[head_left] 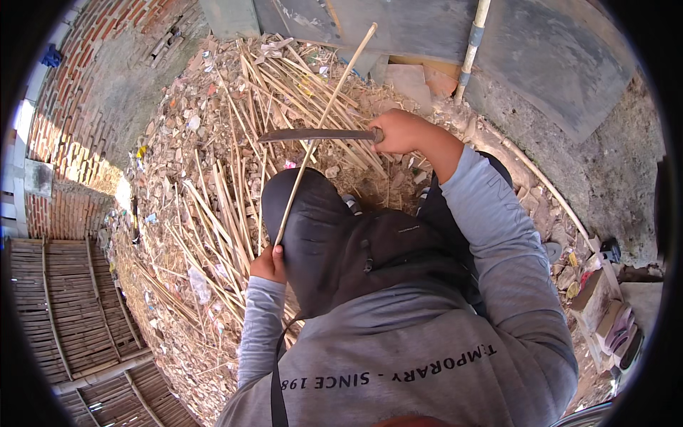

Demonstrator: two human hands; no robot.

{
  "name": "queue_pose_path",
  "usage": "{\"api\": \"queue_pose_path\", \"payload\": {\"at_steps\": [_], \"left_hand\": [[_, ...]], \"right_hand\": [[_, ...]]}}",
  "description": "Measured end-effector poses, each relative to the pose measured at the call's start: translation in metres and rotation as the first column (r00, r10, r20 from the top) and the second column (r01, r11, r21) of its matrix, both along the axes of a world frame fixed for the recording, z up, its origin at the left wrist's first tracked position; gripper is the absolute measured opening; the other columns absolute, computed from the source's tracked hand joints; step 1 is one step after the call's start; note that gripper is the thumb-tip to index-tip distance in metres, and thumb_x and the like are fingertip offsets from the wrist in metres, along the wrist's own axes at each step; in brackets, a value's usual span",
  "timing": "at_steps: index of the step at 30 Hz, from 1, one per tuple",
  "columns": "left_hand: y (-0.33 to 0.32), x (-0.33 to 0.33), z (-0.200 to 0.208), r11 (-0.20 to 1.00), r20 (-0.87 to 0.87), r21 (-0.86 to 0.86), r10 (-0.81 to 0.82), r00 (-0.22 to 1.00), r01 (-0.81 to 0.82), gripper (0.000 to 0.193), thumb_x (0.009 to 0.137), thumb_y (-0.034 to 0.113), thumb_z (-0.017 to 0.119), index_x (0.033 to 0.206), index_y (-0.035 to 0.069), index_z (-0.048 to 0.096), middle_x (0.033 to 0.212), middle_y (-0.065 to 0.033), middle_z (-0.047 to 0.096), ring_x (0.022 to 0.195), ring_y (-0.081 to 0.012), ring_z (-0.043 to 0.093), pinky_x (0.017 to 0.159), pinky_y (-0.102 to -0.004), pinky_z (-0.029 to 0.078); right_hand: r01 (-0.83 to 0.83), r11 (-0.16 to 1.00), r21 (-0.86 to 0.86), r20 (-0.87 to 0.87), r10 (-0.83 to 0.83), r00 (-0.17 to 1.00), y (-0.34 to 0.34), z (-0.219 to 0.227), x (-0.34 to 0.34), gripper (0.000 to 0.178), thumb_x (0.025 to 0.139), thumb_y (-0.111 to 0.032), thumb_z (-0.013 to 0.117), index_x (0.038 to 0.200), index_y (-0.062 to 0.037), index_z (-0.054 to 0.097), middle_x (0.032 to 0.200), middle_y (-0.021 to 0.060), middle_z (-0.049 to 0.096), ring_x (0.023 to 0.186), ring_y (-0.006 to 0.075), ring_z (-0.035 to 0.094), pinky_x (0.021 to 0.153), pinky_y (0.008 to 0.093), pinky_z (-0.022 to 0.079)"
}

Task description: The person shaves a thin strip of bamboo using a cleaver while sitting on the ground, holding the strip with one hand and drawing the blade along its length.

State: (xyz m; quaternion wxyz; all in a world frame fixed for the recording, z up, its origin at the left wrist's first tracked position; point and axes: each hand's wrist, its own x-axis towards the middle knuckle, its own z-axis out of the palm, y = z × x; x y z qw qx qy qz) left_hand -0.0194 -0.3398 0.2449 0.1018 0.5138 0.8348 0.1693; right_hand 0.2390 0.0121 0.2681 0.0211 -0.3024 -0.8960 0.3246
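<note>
A long, thin bamboo strip (344, 78) slants up from my left knee toward the far wall. Its lower end is gripped by my left hand (269, 264), beside my left thigh. My right hand (400, 132) is closed round the handle of a machete (313, 134), whose dark blade points left. The blade crosses the bamboo strip a little beyond my knee; whether the two touch I cannot tell. More split bamboo strips (226, 203) lie in loose piles on the ground to the left of and beyond my knees.
Rubble and litter (178, 135) cover the ground. A brick wall (89, 78) and a slatted bamboo panel (75, 306) stand at left. Grey boards (548, 64) and an upright pipe (472, 50) lean at the far side. Footwear (617, 331) sits at right.
</note>
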Motion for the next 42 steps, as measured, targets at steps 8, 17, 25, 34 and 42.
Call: {"api": "queue_pose_path", "payload": {"at_steps": [8,17,25,34,42], "left_hand": [[0.003,0.002,0.005,1.0,-0.001,0.004,-0.016,1.0,0.016,0.05,0.101,0.043,0.039,0.083,0.001,0.06,0.066,-0.0245,0.058,0.068,-0.0472,0.059,0.059,-0.05,0.044],[0.002,0.001,0.002,1.0,0.01,0.018,-0.004,1.0,0.003,0.05,0.101,0.044,0.039,0.083,0.002,0.059,0.065,-0.024,0.058,0.068,-0.0469,0.059,0.058,-0.0494,0.044],[0.004,0.004,0.006,1.0,0.023,0.004,-0.007,1.0,0.007,0.052,0.101,0.045,0.038,0.082,0.001,0.058,0.066,-0.0243,0.058,0.068,-0.047,0.059,0.059,-0.0501,0.043],[0.003,0.002,0.001,0.999,0.02,0.042,-0.018,1.0,0.017,0.052,0.101,0.044,0.038,0.078,0.001,0.055,0.063,-0.0238,0.055,0.065,-0.0465,0.058,0.057,-0.0492,0.042],[0.002,0.003,0.001,0.999,0.035,0.043,-0.012,0.999,0.011,0.052,0.102,0.044,0.038,0.078,0.001,0.055,0.063,-0.0236,0.055,0.064,-0.0462,0.058,0.056,-0.049,0.042]], "right_hand": [[0.15,0.987,0.05,-0.078,-0.146,0.986,0.018,-0.007,0.014,0.041,0.074,-0.032,0.074,0.106,-0.0074,0.069,0.095,0.0183,0.068,0.092,0.0355,0.065,0.08,0.0433,0.051],[0.142,0.987,0.074,-0.13,-0.132,0.983,0.015,-0.02,0.01,0.042,0.074,-0.031,0.074,0.106,-0.0044,0.068,0.096,0.0211,0.067,0.093,0.0368,0.064,0.081,0.0427,0.05],[0.12,0.992,0.035,-0.104,-0.116,0.988,0.017,-0.014,0.012,0.042,0.075,-0.032,0.074,0.105,-0.0037,0.067,0.091,0.0213,0.067,0.089,0.0371,0.065,0.078,0.0432,0.05],[0.114,0.991,0.072,-0.099,-0.107,0.989,0.016,-0.009,0.013,0.042,0.074,-0.029,0.074,0.107,-0.0039,0.067,0.096,0.0215,0.067,0.093,0.0373,0.064,0.08,0.0436,0.051],[0.099,0.993,0.068,-0.149,-0.088,0.985,0.017,-0.018,0.011,0.045,0.076,-0.035,0.075,0.104,-0.0015,0.067,0.09,0.0222,0.066,0.087,0.0379,0.064,0.078,0.0434,0.049]]}}
